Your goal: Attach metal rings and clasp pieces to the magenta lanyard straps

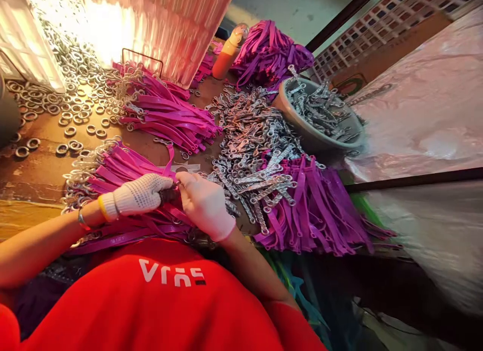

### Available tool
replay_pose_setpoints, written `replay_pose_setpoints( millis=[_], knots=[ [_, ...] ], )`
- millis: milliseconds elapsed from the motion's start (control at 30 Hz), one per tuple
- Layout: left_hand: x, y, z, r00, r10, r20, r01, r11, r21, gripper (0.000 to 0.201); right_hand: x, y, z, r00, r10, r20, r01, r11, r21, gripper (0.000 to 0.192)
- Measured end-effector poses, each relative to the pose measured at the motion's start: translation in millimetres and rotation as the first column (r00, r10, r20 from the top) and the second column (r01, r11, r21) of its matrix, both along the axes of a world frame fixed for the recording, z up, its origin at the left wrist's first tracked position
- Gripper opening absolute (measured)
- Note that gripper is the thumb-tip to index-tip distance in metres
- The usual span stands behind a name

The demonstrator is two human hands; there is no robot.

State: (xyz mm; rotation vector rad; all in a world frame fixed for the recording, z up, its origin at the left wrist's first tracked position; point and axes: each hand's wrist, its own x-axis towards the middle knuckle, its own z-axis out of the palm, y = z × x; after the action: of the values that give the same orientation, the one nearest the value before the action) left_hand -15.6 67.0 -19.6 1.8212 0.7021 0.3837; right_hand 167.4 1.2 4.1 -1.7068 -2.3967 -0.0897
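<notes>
Blackish and too small to identify, the small piece (175, 184) lay between my fingertips, low and left of centre in the view, above a bed of magenta straps (124, 170). Grip narrow: my left hand (138, 195), in a dotted white glove, and my right hand (204, 202), in a white glove, both pinched it, their fingertips nearly meeting. Pale metal rings (77, 182) fringed the left ends of the straps. Beyond them, a second strap bundle (168, 114) lay slantwise on the brown worktop (41, 162), with loose rings (71, 111) scattered to its left and heaped under bright light farther back. To the right of my hands spread a pile of braided metal links (249, 129), the nearest overlapping a purple strap bundle (313, 210) at the table's edge. More links filled a grey basin (289, 117), seen tilted.

Farther back stood an orange bottle (225, 61), beside a heap of purple straps (269, 51); to its left rose a translucent ribbed panel (166, 26), strongly lit. At the right margin, pale plastic sheeting (422, 99) lay below a lattice-sided crate (377, 28). My red shirt (162, 300) occupied the foreground.
</notes>
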Motion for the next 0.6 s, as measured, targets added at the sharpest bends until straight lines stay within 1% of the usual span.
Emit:
replay_pose_setpoints(
  millis=[67, 133, 200, 233, 300, 367, 433, 533, 600],
  knots=[
    [-1, -7, -0.3, 0.995, 0.088, 0.037, -0.086, 0.994, -0.063, 0.023, 0, 0, 6.7, 0.996, -0.015, -0.087, 0.01, 0.998, -0.062, 0.03],
    [-2, -12, -0.1, 0.98, 0.192, 0.059, -0.184, 0.976, -0.112, 0.025, 1, 1, 14.1, 0.988, -0.014, -0.151, -0.008, 0.989, -0.145, 0.041],
    [-3, -17, -0.8, 0.967, 0.249, 0.051, -0.247, 0.968, -0.052, 0.028, 0, 2, 18.6, 0.987, -0.03, -0.159, -0.01, 0.97, -0.242, 0.055],
    [-4, -19, -1.5, 0.965, 0.258, 0.044, -0.258, 0.966, 0.002, 0.029, -1, 3, 18.8, 0.989, -0.049, -0.142, 0.007, 0.959, -0.285, 0.055],
    [-5, -22, -3.0, 0.964, 0.266, 0.014, -0.266, 0.959, 0.093, 0.03, -3, 4, 14.6, 0.993, -0.078, -0.094, 0.043, 0.941, -0.335, 0.04],
    [-6, -24, -2.9, 0.966, 0.257, -0.004, -0.254, 0.957, 0.143, 0.029, -4, 2, 5.6, 0.996, -0.067, -0.061, 0.042, 0.94, -0.339, 0.026],
    [-7, -26, 0.1, 0.976, 0.22, 0.0, -0.216, 0.958, 0.19, 0.026, -5, -1, -4.3, 0.996, -0.022, -0.085, -0.005, 0.95, -0.314, 0.021],
    [-7, -29, 8.5, 0.987, 0.158, 0.014, -0.156, 0.955, 0.254, 0.022, -2, -7, -12.5, 0.971, 0.015, -0.238, -0.076, 0.966, -0.247, 0.021],
    [-6, -31, 13.4, 0.987, 0.161, 0.008, -0.157, 0.948, 0.277, 0.02, 1, -9, -11.9, 0.943, -0.005, -0.332, -0.071, 0.974, -0.216, 0.019]
  ],
)
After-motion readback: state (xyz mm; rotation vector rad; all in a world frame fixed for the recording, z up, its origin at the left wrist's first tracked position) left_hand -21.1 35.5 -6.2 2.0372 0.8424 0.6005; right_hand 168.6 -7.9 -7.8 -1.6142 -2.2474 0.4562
